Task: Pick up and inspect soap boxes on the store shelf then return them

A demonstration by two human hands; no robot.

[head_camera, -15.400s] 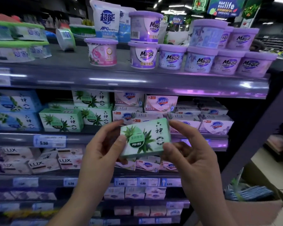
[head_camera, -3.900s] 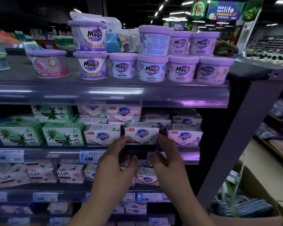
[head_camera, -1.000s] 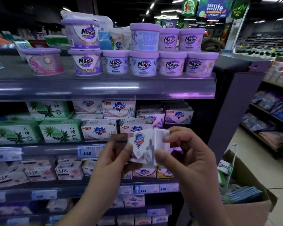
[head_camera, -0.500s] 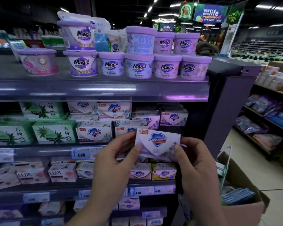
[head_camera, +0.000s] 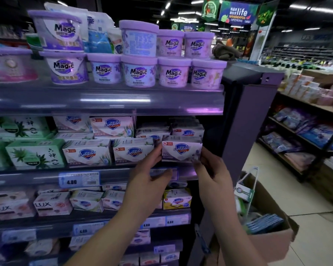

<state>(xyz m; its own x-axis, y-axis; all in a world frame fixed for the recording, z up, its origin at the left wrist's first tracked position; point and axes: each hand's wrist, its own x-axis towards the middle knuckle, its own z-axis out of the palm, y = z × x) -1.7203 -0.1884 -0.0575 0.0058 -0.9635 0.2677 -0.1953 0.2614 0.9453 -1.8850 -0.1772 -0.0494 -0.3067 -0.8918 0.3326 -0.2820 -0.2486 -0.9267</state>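
A white and lavender Safeguard soap box (head_camera: pixel 181 151) stands upright at the right end of the second shelf (head_camera: pixel 112 174), label facing me. My left hand (head_camera: pixel 149 176) grips its left edge with the fingertips. My right hand (head_camera: pixel 212 170) holds its right edge and lower corner. The box sits level with the row of Safeguard boxes (head_camera: pixel 133 150) to its left. Green aloe soap boxes (head_camera: pixel 35 153) stand further left on the same shelf.
Purple Magic tubs (head_camera: pixel 138 72) fill the top shelf. Lux boxes (head_camera: pixel 52 203) and more soap lie on the shelf below. A dark shelf end panel (head_camera: pixel 244 120) rises right of the box. An open cardboard carton (head_camera: pixel 265 235) stands on the floor to the right.
Both hands have carried the Safeguard box up and forward from in front of the shelf into the right end of the second shelf row. One second ago it was turned end-on.
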